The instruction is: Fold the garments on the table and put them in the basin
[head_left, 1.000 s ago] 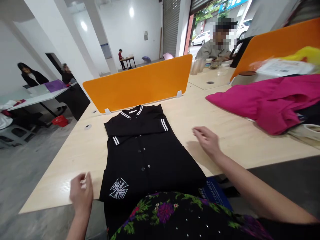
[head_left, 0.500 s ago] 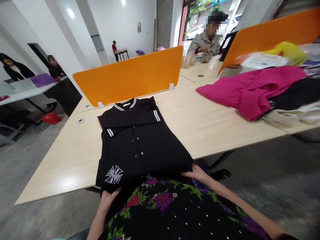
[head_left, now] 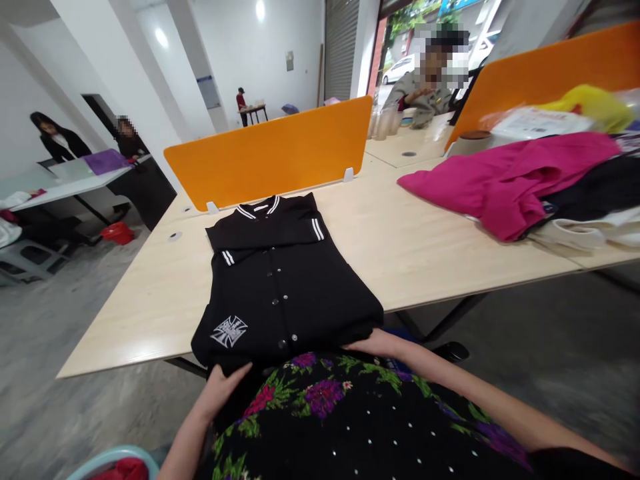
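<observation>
A white cross emblem with unreadable lettering marks the one black jacket (head_left: 280, 287), which lies folded on the counter (head_left: 425, 247), its hem at the near edge. The left hand (head_left: 223, 387) and right hand (head_left: 373, 343) grip that hem, fingers curled under. Behind the jacket stands an orange divider (head_left: 270, 153); right of it lies a pink garment (head_left: 505, 180) on a clothes pile.

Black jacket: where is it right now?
In the head view the black jacket lies folded on the table, left of the pink garment, its near hem at both hands.
</observation>
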`<state>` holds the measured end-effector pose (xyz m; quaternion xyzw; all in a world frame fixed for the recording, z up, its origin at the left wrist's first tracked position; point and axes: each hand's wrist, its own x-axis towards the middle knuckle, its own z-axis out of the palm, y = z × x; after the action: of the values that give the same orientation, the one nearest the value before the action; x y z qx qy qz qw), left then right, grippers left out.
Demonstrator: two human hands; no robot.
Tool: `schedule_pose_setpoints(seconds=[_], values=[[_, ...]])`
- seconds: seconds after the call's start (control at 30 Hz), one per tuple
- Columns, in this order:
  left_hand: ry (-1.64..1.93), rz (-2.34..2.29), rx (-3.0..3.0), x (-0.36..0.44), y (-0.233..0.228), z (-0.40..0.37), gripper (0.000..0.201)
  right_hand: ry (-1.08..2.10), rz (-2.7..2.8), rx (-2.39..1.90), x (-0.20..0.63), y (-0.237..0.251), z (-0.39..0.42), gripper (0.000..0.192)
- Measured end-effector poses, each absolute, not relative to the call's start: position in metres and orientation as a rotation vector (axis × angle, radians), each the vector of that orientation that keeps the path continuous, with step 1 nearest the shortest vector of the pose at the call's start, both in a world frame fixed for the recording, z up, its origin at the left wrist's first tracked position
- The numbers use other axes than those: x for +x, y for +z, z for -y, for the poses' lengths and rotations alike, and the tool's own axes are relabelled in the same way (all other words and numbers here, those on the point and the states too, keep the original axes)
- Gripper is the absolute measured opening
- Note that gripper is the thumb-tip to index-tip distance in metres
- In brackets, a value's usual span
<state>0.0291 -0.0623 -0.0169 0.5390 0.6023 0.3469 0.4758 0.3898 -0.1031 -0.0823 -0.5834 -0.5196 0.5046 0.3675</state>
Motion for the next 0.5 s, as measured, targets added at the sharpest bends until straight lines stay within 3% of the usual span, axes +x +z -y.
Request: schedule_pose_setpoints(seconds=[0.27, 0.4, 0.5], values=[[1.148, -1.297, 1.123, 0.021, 0.063, 0.073, 0.044, 1.315, 0.891, -1.084, 0.386, 0.049, 0.125, 0.054], [1.264, -1.269, 0.848, 0.012, 0.088, 0.11, 0.068, 1.459, 1.037, -1.035, 0.405, 0.064, 0.151, 0.046], [1.255, -1.292, 0.675, 0.008, 0.092, 0.128, 0.064, 1.49, 1.13, -1.057, 0.41, 0.056, 0.155, 0.047]])
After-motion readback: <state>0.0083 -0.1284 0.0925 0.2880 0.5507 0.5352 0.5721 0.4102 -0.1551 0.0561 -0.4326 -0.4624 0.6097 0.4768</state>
